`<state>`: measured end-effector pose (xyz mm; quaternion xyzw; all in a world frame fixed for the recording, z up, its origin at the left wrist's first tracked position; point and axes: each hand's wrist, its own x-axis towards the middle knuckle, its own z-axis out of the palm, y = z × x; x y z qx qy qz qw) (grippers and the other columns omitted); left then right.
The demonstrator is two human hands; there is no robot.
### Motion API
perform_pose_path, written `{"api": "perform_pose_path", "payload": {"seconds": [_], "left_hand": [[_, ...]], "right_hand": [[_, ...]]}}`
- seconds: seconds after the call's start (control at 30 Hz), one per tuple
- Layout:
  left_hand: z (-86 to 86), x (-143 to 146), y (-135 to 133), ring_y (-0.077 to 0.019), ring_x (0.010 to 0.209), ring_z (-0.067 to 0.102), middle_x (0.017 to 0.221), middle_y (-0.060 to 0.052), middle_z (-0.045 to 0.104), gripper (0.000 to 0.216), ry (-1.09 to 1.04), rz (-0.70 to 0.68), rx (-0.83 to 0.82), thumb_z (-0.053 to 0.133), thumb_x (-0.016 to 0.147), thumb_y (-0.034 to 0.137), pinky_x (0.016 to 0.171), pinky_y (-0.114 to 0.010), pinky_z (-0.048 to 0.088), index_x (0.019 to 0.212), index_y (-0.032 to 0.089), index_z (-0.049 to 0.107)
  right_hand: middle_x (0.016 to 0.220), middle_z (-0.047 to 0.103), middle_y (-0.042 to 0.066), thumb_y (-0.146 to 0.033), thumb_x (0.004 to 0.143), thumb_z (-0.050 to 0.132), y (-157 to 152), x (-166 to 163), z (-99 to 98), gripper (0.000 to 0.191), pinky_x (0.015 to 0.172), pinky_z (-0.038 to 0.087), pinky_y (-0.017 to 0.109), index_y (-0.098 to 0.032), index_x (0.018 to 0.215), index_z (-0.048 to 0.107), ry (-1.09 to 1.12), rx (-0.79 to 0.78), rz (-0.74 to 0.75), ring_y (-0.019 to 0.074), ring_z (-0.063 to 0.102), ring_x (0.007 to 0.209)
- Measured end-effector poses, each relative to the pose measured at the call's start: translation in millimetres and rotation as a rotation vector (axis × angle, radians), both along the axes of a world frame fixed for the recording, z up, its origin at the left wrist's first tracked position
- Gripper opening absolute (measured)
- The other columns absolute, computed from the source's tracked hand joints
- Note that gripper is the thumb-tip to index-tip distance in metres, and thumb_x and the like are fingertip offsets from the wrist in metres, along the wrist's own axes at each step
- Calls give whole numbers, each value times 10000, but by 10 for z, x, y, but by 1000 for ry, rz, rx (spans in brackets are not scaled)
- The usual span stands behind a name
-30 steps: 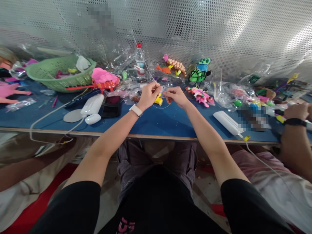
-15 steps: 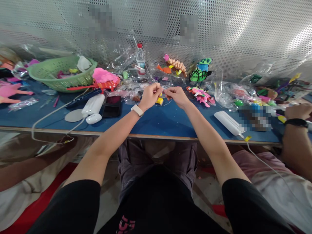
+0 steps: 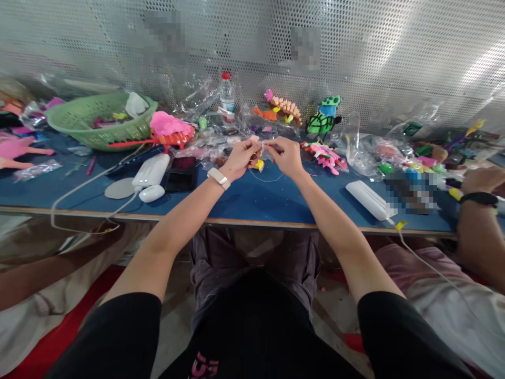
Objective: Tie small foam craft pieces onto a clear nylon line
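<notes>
My left hand (image 3: 241, 157) and my right hand (image 3: 284, 154) meet over the middle of the blue table (image 3: 252, 197), fingers pinched together. Between them runs a thin clear thread (image 3: 265, 177) that loops down onto the table. A small yellow piece (image 3: 259, 165) lies just under my left fingertips. What exactly sits in the pinch is too small to name beyond the thread. A white band is on my left wrist.
A green basket (image 3: 79, 113) stands back left, a pink and orange toy (image 3: 169, 129) beside it. White power banks (image 3: 152, 168) (image 3: 369, 200), a black phone (image 3: 179, 176), a water bottle (image 3: 226, 97), colourful bead toys (image 3: 321, 121) and plastic bags crowd the table. Another person's hand (image 3: 479, 181) rests at right.
Both hands have drawn closer together and dropped slightly toward the table. The long thread that rose up toward the bottle no longer shows above my left hand.
</notes>
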<state>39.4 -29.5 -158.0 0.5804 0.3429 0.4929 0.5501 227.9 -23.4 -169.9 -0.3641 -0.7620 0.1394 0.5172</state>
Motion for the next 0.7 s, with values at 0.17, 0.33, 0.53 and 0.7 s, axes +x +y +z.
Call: {"api": "perform_pose_path", "payload": {"seconds": [0.17, 0.33, 0.53, 0.7], "left_hand": [[-37, 4, -21, -37, 439, 516, 759, 36, 647, 241, 115, 61, 195, 717, 1098, 234, 402, -191, 362, 883, 195, 616], [-81, -11, 5, -54, 474, 529, 757, 39, 604, 248, 116, 42, 254, 667, 1114, 239, 424, -190, 388, 885, 216, 573], [-87, -35, 22, -83, 479, 464, 676, 58, 500, 279, 122, 73, 411, 703, 1104, 327, 478, -234, 363, 876, 240, 568], [-128, -58, 63, -98, 500, 486, 711, 35, 540, 404, 133, 91, 512, 772, 1053, 552, 517, -267, 376, 865, 236, 604]], "right_hand": [[786, 753, 14, -701, 953, 797, 32, -61, -55, 456, 485, 515, 308, -249, 941, 742, 214, -158, 56, 139, 619, 512], [771, 725, -8, -707, 931, 827, -22, -74, -24, 458, 482, 506, 291, -259, 936, 733, 224, -180, 114, 124, 610, 521], [752, 712, -14, -803, 776, 907, 19, -46, 38, 601, 457, 466, 266, -244, 811, 687, 403, -442, 245, 93, 590, 498], [734, 722, -4, -692, 638, 1031, 25, 39, 82, 571, 529, 509, 257, -219, 782, 745, 388, -690, 326, 99, 625, 572]]}}
